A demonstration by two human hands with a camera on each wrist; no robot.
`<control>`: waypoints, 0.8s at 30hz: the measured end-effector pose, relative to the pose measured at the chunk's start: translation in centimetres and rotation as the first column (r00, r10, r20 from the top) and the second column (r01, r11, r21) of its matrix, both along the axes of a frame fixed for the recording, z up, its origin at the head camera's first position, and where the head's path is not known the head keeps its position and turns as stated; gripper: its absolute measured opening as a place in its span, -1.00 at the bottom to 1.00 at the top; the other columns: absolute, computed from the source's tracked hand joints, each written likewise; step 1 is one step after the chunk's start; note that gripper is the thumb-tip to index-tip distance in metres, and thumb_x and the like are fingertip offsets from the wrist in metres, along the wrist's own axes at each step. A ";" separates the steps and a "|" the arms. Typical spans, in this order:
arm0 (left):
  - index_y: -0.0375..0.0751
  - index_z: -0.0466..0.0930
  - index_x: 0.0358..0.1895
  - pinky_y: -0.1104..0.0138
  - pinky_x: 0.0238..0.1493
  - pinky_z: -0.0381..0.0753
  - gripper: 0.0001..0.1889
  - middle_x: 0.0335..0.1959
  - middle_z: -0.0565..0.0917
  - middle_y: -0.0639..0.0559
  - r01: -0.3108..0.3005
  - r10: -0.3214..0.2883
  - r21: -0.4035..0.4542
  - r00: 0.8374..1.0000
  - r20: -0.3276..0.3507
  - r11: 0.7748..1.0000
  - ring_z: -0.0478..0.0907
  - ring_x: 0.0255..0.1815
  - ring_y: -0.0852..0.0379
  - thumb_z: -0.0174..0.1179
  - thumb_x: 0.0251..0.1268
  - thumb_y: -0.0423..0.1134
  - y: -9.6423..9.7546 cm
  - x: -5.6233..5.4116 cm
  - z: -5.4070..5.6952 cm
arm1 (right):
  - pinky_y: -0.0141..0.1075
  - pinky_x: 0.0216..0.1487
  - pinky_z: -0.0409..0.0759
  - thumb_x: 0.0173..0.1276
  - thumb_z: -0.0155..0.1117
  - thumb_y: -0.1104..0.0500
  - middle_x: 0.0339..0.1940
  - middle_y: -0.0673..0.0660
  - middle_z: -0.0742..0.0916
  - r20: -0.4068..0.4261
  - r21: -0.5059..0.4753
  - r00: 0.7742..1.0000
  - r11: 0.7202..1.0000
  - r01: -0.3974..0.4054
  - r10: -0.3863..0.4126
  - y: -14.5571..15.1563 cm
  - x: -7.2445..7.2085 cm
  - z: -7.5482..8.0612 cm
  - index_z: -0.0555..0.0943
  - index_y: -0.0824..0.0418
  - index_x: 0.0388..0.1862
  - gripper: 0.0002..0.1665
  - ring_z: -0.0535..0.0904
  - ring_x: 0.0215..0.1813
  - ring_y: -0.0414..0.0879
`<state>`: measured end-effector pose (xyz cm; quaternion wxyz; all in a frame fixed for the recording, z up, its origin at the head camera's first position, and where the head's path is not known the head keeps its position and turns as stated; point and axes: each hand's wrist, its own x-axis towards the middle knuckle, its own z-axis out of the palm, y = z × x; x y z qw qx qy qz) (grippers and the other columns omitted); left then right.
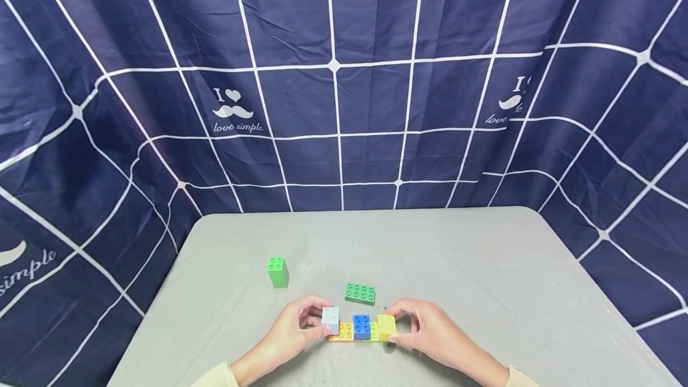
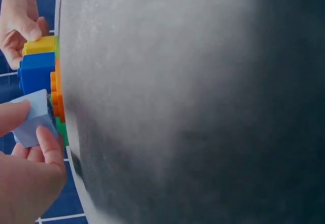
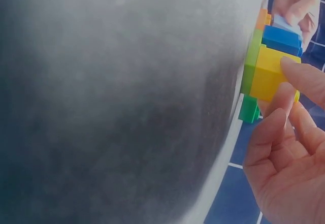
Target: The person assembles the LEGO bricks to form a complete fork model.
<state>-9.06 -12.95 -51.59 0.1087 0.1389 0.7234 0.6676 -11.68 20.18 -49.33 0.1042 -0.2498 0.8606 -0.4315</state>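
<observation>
My left hand [image 1: 292, 328] pinches a light blue toy brick [image 1: 330, 318] between thumb and fingers, over the left end of an orange brick [image 1: 346, 333]. In the left wrist view that brick looks tilted beside the orange one. A dark blue brick [image 1: 362, 328] stands upright across the join of the orange brick and a lime green brick [image 3: 249, 71]. On the lime brick's right end sits a yellow brick [image 1: 386, 328], which my right hand [image 1: 427, 330] pinches by its sides with thumb and fingers.
A flat green eight-stud brick [image 1: 360, 294] lies just behind the row. Further back to the left stands a tall bright green block [image 1: 278, 272]. Everything rests on a grey table [image 1: 457, 255], with a dark blue white-lined cloth [image 1: 371, 100] hung around its back and sides.
</observation>
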 end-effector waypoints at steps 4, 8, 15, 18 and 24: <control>-0.40 0.68 0.11 0.40 -0.05 0.65 -0.63 -0.06 0.74 -0.13 0.002 -0.003 -0.035 0.999 -0.043 0.999 0.68 -0.21 0.15 0.50 0.25 -0.52 0.1 0.1 0.1 | -0.37 -0.47 0.49 0.25 0.73 0.08 -0.36 -0.10 0.70 -0.005 -0.004 1.000 1.000 -0.003 0.003 0.1 0.1 0.0 0.81 -0.06 -0.01 -0.65 0.47 -0.49 -0.34; -0.37 0.68 0.09 0.39 -0.04 0.66 -0.63 -0.06 0.75 -0.12 0.007 -0.010 -0.043 0.998 -0.060 0.999 0.68 -0.17 0.15 0.50 0.24 -0.52 0.0 0.3 0.2 | -0.37 -0.47 0.49 0.26 0.73 0.08 -0.31 -0.10 0.73 -0.001 -0.005 1.000 1.000 -0.001 0.001 0.1 0.1 0.1 0.81 -0.06 0.00 -0.65 0.47 -0.49 -0.33; -0.32 0.68 0.05 0.37 -0.04 0.68 -0.66 -0.04 0.75 -0.09 0.036 -0.041 -0.062 0.996 -0.077 0.997 0.68 -0.12 0.15 0.50 0.24 -0.54 0.0 0.4 0.3 | -0.36 -0.48 0.50 0.25 0.73 0.09 -0.26 -0.14 0.73 0.005 -0.003 1.000 1.000 0.007 -0.007 0.0 0.1 0.2 0.81 -0.07 0.00 -0.65 0.48 -0.49 -0.33; -0.26 0.71 0.03 0.37 -0.06 0.68 -0.67 -0.06 0.77 -0.05 0.029 -0.037 -0.099 0.996 -0.081 0.995 0.70 -0.17 0.17 0.51 0.23 -0.55 0.0 0.4 0.4 | -0.36 -0.48 0.50 0.25 0.73 0.10 -0.24 -0.16 0.73 0.002 0.000 1.000 1.000 0.008 -0.008 0.0 0.1 0.2 0.81 -0.06 0.00 -0.64 0.48 -0.48 -0.32; -0.15 0.77 -0.06 0.37 -0.12 0.68 -0.69 -0.13 0.80 0.08 -0.003 -0.019 -0.178 0.992 -0.123 0.984 0.72 -0.25 0.21 0.58 0.19 -0.49 0.2 0.4 0.9 | -0.37 -0.49 0.49 0.26 0.72 0.10 -0.25 -0.14 0.73 0.015 -0.003 1.000 1.000 0.006 -0.006 -0.1 0.1 0.2 0.81 -0.05 0.00 -0.65 0.48 -0.48 -0.32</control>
